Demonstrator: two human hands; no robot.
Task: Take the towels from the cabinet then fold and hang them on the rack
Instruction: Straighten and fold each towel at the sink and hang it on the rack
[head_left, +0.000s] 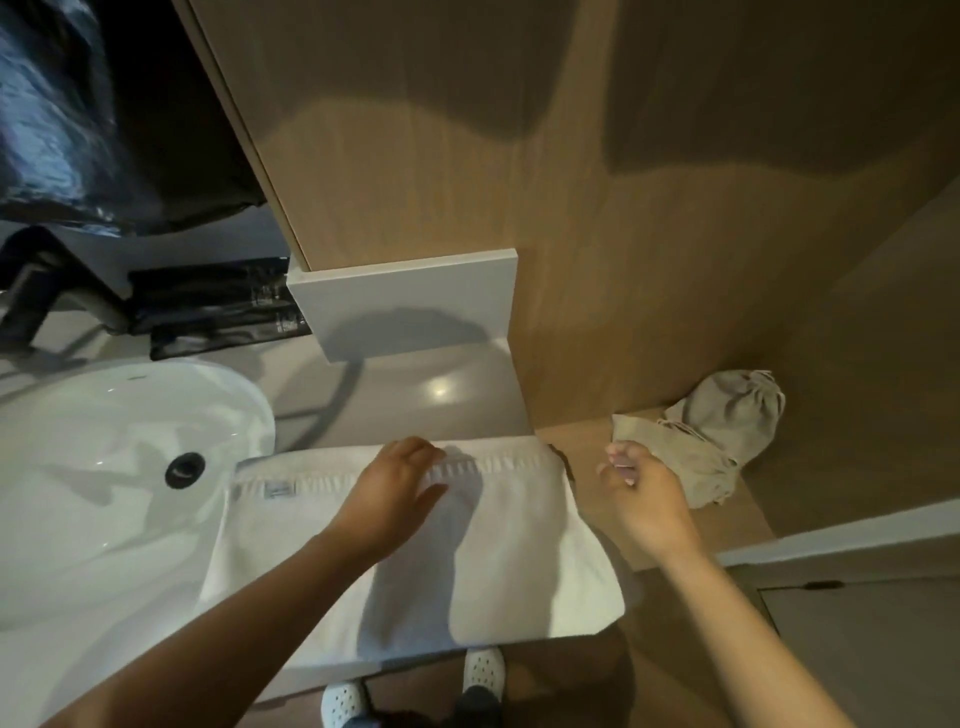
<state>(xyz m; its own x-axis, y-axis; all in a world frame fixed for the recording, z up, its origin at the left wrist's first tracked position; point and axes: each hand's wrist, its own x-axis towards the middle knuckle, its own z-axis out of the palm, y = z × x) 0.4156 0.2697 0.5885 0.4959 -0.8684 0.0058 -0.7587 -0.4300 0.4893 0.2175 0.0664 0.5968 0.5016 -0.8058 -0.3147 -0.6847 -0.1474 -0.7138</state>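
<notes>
Under left fingers (415, 451), seemingly flat: towel (519, 545).

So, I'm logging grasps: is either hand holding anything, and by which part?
Nothing is held. The left hand rests flat on the white towel near its far hem; the right hand hangs beside the towel, fingers loosely curled, empty.

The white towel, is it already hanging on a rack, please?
No, the white towel lies flat on the counter beside the sink, under the left hand.

The towel (519, 545) was white with a ribbed band, the sink (78, 467) glossy white, the drawstring bag (722, 431) beige, the wall panel (675, 260) brown wood-grain.
</notes>
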